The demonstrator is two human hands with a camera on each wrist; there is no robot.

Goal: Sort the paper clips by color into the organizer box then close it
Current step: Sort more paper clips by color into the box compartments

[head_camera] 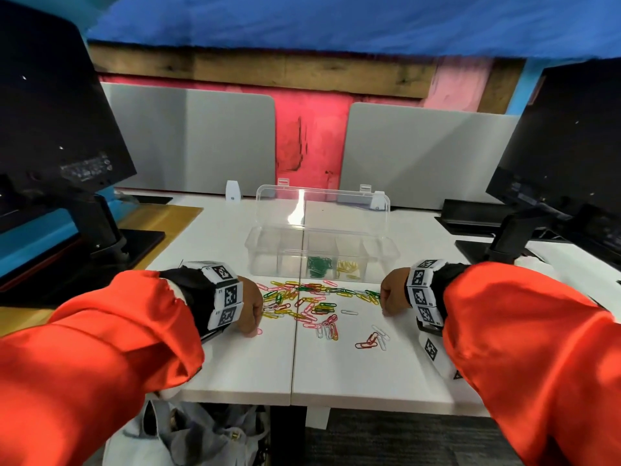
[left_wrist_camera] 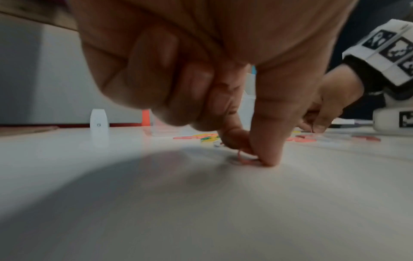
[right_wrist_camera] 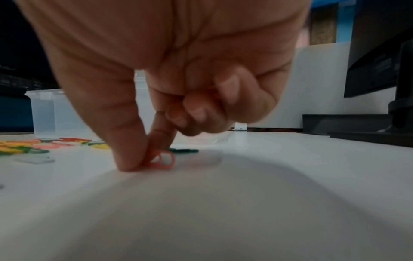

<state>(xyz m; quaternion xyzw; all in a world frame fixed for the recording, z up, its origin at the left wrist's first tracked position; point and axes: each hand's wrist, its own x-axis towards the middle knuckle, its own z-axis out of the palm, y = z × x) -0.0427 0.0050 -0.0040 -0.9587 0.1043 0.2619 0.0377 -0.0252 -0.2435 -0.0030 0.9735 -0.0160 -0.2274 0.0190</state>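
Observation:
A clear organizer box (head_camera: 265, 260) stands open on the white table (head_camera: 255, 364), lid up. Green clips (head_camera: 318, 265) and yellow clips (head_camera: 348, 268) lie in two of its compartments. A loose pile of mixed paper clips (head_camera: 309, 306) is spread in front of the box. My left hand (head_camera: 250, 309) is down at the pile's left edge; thumb and forefinger pinch a pink clip (left_wrist_camera: 242, 159) against the table. At the pile's right edge my right hand (head_camera: 393, 294) pinches a pink-red clip (right_wrist_camera: 164, 161) on the surface, other fingers curled in.
Black monitors on stands sit at the left (head_camera: 50, 136) and right (head_camera: 564, 156). Grey divider panels (head_camera: 201, 142) close off the back. A small white holder (head_camera: 233, 191) stands behind the box. A bag (head_camera: 188, 435) hangs below the table's front edge.

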